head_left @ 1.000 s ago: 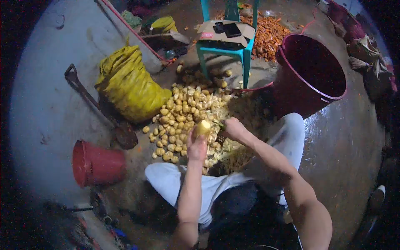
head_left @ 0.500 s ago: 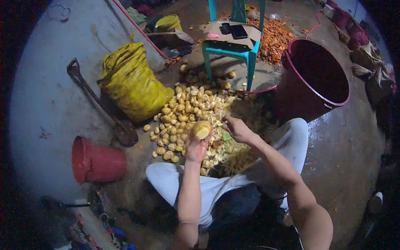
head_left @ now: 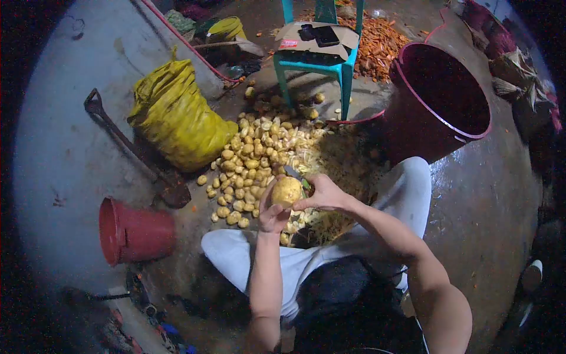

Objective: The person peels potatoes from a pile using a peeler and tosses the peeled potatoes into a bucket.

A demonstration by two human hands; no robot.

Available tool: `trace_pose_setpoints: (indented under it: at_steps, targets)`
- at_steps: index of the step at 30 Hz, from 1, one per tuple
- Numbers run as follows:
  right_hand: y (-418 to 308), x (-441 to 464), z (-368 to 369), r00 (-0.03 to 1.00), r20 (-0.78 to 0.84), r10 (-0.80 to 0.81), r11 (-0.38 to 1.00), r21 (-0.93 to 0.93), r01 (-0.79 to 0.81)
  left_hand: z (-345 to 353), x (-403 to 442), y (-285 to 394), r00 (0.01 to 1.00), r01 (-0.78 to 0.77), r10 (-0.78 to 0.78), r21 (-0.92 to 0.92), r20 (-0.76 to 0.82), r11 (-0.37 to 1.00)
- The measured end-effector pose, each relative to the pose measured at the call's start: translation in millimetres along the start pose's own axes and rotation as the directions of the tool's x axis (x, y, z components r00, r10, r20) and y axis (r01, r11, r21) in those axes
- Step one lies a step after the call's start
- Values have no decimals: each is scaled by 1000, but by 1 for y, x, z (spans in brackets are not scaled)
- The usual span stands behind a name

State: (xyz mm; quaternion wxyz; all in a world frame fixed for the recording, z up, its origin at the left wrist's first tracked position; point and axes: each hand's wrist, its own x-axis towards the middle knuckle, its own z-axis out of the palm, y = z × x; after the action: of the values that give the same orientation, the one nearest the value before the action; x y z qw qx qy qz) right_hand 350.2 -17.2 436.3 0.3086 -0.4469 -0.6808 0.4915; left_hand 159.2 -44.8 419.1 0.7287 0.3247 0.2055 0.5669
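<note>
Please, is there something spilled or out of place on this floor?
Possibly: the orange pieces lie loose on the floor beyond the chair, outside any container, with some scattered apart. Whether spilled or piled deliberately, I cannot tell.

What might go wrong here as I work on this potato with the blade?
The blade sits right by the potato held in your left hand, so a slip might nick those bare fingers. Your right hand is close too. The phone lies on cardboard on the chair, and a bump could knock it onto the floor.
</note>
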Motion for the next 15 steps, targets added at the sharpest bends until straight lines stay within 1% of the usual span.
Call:
trace_pose_setpoints:
  at_steps: [1, 2, 4, 8, 10, 11, 13, 14, 15]
  targets:
    - [0, 0, 1, 999, -24, -39, 998, -50, 37, 1, 0, 0, 1000, -15, 15, -3, 27, 1000]
    - [1, -1, 0, 999, -25, -38, 998, -50, 36, -1, 0, -2, 1000, -14, 14, -3, 28, 1000]
    - [-14, -4, -5, 1000, 3, -6, 1000, 5, 6, -8, -1, -7, 999, -49, 49, -8, -3, 999]
    - [-12, -5, -4, 999, -2, 33, 999, 24, -33, -15, -2, -11, 1000, -14, 14, 4, 23, 1000]
    - [-6, -2, -1, 983, -83, -163, 984, -90, 155, -4, -1, -7, 1000, -5, 5, 7, -8, 1000]
    - [-3, -3, 1, 983, -84, -163, 984, -90, 156, -4, -1, -7, 1000, -6, 6, 7, -7, 1000]
    - [-12, -5, 2, 942, -184, -279, 957, -138, 257, -4, 0, -5, 997, -28, 32, 64, -65, 998]
    - [-14, -7, 1, 943, -183, -279, 957, -138, 256, -3, 0, -6, 997, -28, 32, 64, -65, 998]
    - [-15, -8, 0, 965, -150, -215, 953, -249, 174, 3, 0, -6, 994, -75, 80, 65, -76, 995]
